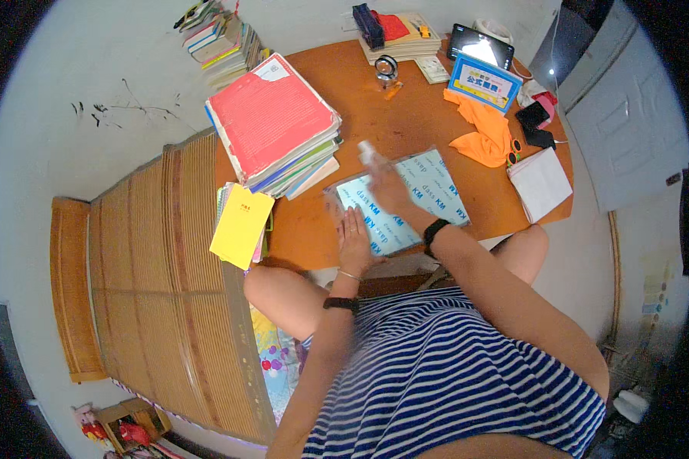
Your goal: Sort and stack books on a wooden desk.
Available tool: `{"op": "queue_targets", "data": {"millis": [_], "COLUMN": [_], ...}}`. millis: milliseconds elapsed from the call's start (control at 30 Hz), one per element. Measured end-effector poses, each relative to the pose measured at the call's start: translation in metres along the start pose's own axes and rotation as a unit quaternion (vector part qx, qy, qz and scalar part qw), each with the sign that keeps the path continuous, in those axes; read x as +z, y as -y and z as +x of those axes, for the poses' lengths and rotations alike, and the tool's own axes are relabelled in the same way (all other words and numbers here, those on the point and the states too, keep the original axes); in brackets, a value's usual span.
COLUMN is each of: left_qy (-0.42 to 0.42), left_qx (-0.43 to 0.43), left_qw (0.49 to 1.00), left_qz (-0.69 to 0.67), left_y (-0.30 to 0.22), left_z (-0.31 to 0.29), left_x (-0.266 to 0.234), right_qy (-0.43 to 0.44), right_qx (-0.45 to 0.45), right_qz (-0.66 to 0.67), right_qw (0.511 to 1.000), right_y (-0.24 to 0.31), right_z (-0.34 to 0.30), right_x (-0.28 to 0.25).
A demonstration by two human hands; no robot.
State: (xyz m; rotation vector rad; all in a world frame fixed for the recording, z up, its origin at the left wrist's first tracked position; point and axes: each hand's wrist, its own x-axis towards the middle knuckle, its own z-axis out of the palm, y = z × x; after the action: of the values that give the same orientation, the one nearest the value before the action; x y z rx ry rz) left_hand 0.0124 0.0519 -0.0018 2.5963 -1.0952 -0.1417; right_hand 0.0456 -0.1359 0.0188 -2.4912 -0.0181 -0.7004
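Observation:
A flat, light-blue printed packet (436, 191) in a clear plastic sleeve lies near the front edge of the brown table. My left hand (354, 239) rests open on its left side, fingers stretched out flat. Above the packet's upper middle, my right hand (390, 190) is closed round a small white object (368, 151). That object sticks out past the fingers toward the far side; blur hides its exact kind. The right hand and wrist cover part of the packet.
A tall stack of books with a red cover (272, 115) stands left, beside a yellow booklet (243, 224). At right are an orange cloth (482, 130), white papers (540, 186) and a blue-framed card (484, 83). A phone (480, 47) leans behind; a round glass item (386, 69) stands farther back.

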Motion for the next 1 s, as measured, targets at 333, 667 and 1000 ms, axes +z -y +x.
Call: {"op": "queue_targets", "data": {"millis": [333,667,1000], "left_qy": [-0.083,0.117,-0.028], "left_qx": [-0.024,-0.005,0.004], "left_qw": [0.971,0.986,0.943], "left_qz": [0.221,0.120,0.330], "left_y": [0.012,-0.019,-0.017], "left_z": [-0.012,0.012,0.050], "left_x": [-0.007,-0.028,0.036], "right_qy": [0.329,0.244,0.078], "right_qx": [-0.099,0.119,0.332], "right_qz": [-0.053,-0.207,-0.163], "right_qw": [0.938,0.940,0.926], "right_y": [0.071,-0.037,-0.126], "right_z": [-0.092,-0.132,-0.115], "right_x": [0.009,-0.103,-0.105]}}
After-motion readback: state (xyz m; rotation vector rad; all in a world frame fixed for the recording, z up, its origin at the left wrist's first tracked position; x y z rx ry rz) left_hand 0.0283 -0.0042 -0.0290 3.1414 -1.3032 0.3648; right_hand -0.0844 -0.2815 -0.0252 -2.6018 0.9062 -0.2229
